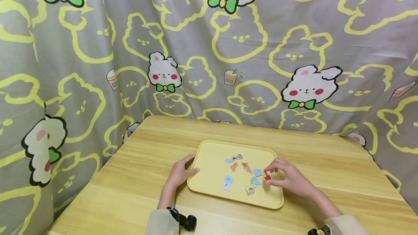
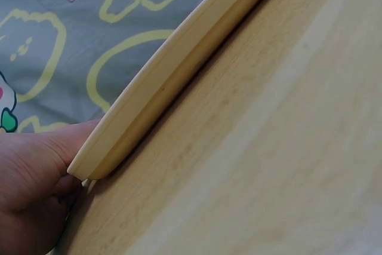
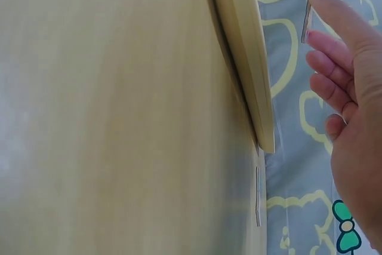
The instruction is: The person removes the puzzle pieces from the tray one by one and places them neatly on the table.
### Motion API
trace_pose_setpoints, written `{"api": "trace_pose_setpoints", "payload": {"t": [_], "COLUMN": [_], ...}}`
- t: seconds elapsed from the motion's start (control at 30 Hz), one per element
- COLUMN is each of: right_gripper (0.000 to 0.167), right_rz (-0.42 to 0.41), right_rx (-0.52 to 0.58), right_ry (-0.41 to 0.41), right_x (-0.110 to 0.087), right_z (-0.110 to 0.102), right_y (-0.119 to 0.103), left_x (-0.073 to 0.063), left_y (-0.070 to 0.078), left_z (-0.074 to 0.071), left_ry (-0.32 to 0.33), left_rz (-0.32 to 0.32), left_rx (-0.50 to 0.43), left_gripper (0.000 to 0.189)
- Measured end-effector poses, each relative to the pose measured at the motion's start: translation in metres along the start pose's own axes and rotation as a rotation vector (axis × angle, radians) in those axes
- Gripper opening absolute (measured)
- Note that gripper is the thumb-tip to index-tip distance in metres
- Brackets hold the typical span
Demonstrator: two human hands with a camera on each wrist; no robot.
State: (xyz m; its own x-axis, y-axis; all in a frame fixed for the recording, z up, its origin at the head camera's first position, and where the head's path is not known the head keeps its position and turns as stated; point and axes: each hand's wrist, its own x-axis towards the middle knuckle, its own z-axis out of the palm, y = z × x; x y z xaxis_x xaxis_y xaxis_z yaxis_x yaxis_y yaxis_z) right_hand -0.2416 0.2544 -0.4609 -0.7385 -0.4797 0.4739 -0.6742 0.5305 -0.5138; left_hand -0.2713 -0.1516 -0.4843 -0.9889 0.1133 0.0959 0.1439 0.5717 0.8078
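Note:
A yellow tray [image 1: 209, 155] lies on the wooden table. At its left edge, my left hand [image 1: 179, 173] grips the rim; the left wrist view shows the hand [image 2: 36, 177] around the tray's corner [image 2: 149, 82]. Over the tray's right side, my right hand [image 1: 287, 177] pinches a small red-and-yellow puzzle piece [image 1: 267, 175] between thumb and finger. That thin piece [image 3: 307, 22] appears edge-on in the right wrist view. Just left of it lie blue pieces [image 1: 258, 172] and a yellow-and-purple one [image 1: 250, 191].
Toward the tray's middle are orange pieces [image 1: 246, 167], a joined blue-and-white pair [image 1: 227, 183] and a blue-and-grey group [image 1: 233, 158]. A thin flat strip [image 3: 258, 195] shows beyond the tray in the right wrist view. A patterned grey curtain [image 1: 196, 46] hangs behind the table [image 1: 130, 177].

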Motion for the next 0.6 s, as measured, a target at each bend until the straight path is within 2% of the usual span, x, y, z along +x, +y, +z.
{"api": "trace_pose_setpoints", "payload": {"t": [0.2, 0.6], "right_gripper": [0.035, 0.032], "right_rz": [-0.017, 0.048], "right_rx": [-0.004, -0.067], "right_ry": [0.021, 0.042], "right_x": [-0.001, -0.010], "right_z": [-0.001, -0.013], "right_y": [0.004, 0.011], "left_x": [0.000, 0.001], "left_y": [0.000, -0.001], "left_z": [0.001, 0.001], "left_ry": [0.003, 0.002], "left_rz": [0.002, 0.006], "left_rx": [-0.001, 0.008], "left_gripper": [0.059, 0.060]}}
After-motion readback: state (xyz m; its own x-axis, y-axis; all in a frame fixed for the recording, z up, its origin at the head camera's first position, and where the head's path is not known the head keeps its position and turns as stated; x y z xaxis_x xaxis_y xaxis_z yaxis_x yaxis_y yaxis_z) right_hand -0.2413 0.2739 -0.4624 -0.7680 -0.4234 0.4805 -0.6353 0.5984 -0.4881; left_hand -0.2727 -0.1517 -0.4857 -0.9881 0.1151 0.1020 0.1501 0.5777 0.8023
